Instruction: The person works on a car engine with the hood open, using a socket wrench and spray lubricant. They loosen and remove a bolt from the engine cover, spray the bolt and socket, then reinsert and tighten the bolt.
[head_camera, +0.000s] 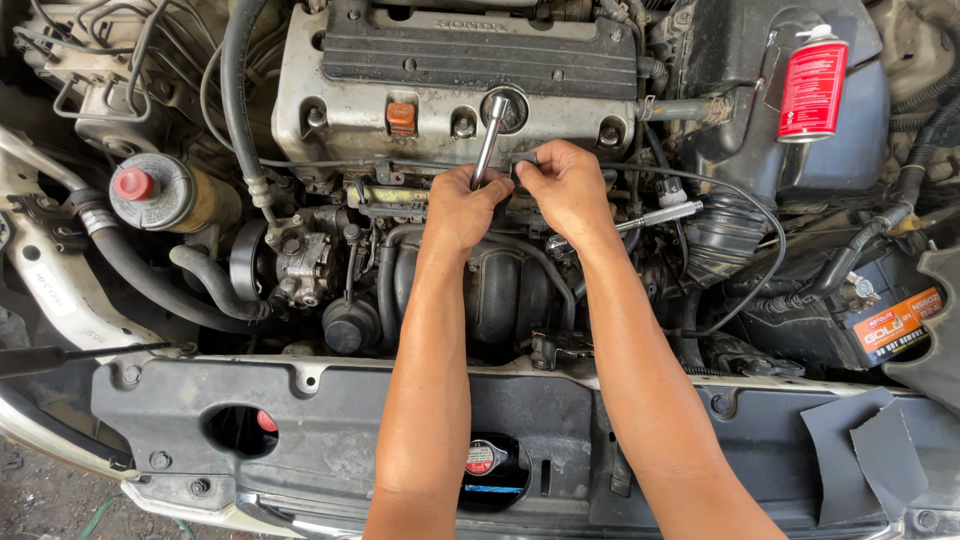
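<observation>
Engine bay seen from above, with things told from left to right; at far left, round reservoir (165, 193) with red cap, sitting beside thick black hose (150, 280) curving down toward belt pulley (246, 258); lower, in black front panel (330, 420), oval hole showing small red part inside.

Near centre, grey valve cover (460, 70) with orange cap (401, 117) on its front edge; silver socket wrench (489, 140) standing tilted, upper end set in plug hole of the cover, lower end going down into left hand (462, 205); fingers of this hand closed around lower part of the wrench shaft, knuckles toward camera.

Just beside, almost touching, right hand (568, 185); thumb and fingers pinched on small dark part (527, 160) at front edge of the cover; cannot tell exactly what this part is, since fingers hide most of it; both forearms coming up from bottom edge, crossing over black intake manifold (505, 285).

Right of the hands, second chrome tool (655, 216) lying across hoses, apart from both hands; above, red spray can (812, 88) with white cap, resting against black air box (740, 80); at far right, battery (895, 325) with orange label; below it, grey folded sheet (870, 450) lying on the front panel.
</observation>
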